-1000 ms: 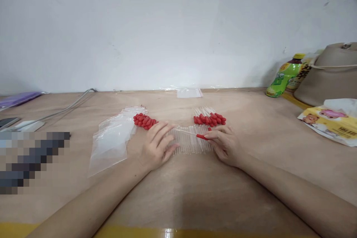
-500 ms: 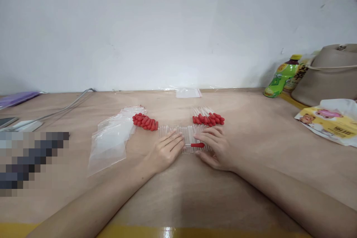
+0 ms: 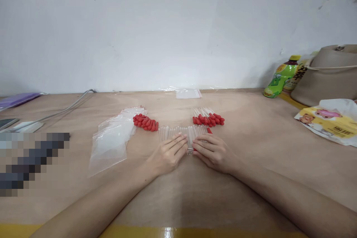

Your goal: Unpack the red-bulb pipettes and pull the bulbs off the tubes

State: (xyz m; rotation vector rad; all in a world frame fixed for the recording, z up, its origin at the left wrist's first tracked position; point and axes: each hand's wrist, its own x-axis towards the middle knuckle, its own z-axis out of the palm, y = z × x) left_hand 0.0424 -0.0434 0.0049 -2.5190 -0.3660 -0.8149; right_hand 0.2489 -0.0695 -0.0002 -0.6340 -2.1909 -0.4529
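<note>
A row of clear slender tubes (image 3: 167, 133) lies side by side on the table, partly under both hands. My left hand (image 3: 170, 153) rests over the row's left part, its fingers pressed together; what they grip underneath is hidden. Just right of it, my right hand (image 3: 213, 151) is closed, with a red bulb (image 3: 194, 150) showing at its fingertips. Another red piece (image 3: 209, 131) pokes out beyond its knuckles. Behind the row, a heap of red rubber bulbs (image 3: 145, 122) lies left, and several tubes with red bulbs on their ends (image 3: 208, 119) lie right.
Clear plastic bags (image 3: 108, 145) overlap on the left, and a small stack of bags (image 3: 188, 93) lies by the wall. A grey cable (image 3: 72, 106) runs at far left. On the right are a green bottle (image 3: 281, 78), a beige bag (image 3: 326, 81) and a yellow-white packet (image 3: 331, 121).
The red-bulbed tube that showed between my hands is no longer plainly visible there. My right hand has shifted slightly left and its fingers have closed in. The left hand has moved slightly right.
</note>
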